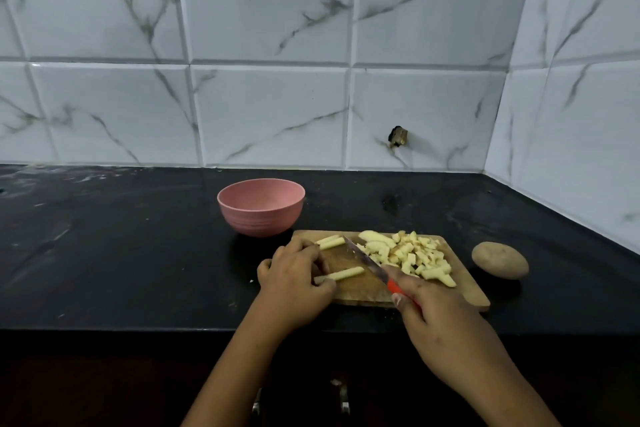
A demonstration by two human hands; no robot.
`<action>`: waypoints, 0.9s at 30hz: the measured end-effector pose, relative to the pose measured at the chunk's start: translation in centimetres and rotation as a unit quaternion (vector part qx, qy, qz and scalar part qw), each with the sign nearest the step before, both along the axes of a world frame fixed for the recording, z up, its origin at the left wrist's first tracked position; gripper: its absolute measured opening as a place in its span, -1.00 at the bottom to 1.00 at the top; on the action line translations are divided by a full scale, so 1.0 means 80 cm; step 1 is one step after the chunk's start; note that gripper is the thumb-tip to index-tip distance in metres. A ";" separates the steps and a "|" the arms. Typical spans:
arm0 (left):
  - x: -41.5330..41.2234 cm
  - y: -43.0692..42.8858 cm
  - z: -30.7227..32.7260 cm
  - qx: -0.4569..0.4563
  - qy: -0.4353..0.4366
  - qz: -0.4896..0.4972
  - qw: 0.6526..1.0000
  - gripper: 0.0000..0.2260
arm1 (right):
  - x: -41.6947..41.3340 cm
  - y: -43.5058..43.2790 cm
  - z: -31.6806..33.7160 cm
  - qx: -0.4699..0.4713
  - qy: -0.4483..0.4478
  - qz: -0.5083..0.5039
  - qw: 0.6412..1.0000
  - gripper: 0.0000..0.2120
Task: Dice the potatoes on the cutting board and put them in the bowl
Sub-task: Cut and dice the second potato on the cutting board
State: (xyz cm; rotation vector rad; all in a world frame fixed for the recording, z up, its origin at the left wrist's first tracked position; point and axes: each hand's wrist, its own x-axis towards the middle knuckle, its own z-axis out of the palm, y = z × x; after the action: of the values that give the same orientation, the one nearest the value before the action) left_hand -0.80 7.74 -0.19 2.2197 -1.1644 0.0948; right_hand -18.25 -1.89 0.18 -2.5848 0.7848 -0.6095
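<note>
Potato being diced on the cutting board (468,293).
A potato strip (346,274) near the board's left edge is being pinched by the left hand (294,282), fingers curled, apparently to steady it; the knife (365,260) is being gripped by the right hand (436,319), blade slanted across the board's middle. Diced pieces (412,256) are being kept on its right half, clear of the blade; the bowl (261,215) is standing beyond its far-left corner.

No legible text, label, brand, number or sign anywhere in view.
</note>
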 end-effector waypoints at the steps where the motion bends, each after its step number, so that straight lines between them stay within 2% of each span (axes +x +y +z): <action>1: -0.003 0.004 -0.001 -0.006 0.006 -0.003 1.000 -0.92 | 0.001 0.003 0.001 -0.005 0.005 0.003 1.000 -0.58; 5: -0.009 0.008 -0.002 -0.013 -0.013 0.002 1.000 -0.85 | 0.004 0.011 0.005 -0.024 0.016 -0.005 1.000 -0.58; 11: -0.010 0.006 -0.001 -0.034 -0.007 0.024 0.999 -0.88 | -0.004 0.027 0.014 -0.053 0.002 -0.022 0.998 -0.56; 17: -0.011 0.006 -0.002 -0.041 -0.017 0.035 0.998 -0.89 | 0.013 0.036 0.011 -0.098 0.099 -0.029 0.990 -0.46; 23: -0.015 0.009 0.001 -0.037 -0.004 0.036 0.999 -0.88 | -0.003 0.037 0.015 -0.095 0.072 -0.031 0.992 -0.51; 27: -0.017 0.010 0.002 -0.046 0.006 0.039 0.998 -0.95 | 0.006 0.051 0.017 -0.087 0.149 -0.022 0.985 -0.42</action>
State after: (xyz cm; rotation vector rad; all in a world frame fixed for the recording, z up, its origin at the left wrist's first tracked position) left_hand -2.17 8.54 -0.05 2.1805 -1.0473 0.1644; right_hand -17.79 2.15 1.53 -2.8684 0.9190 -0.3163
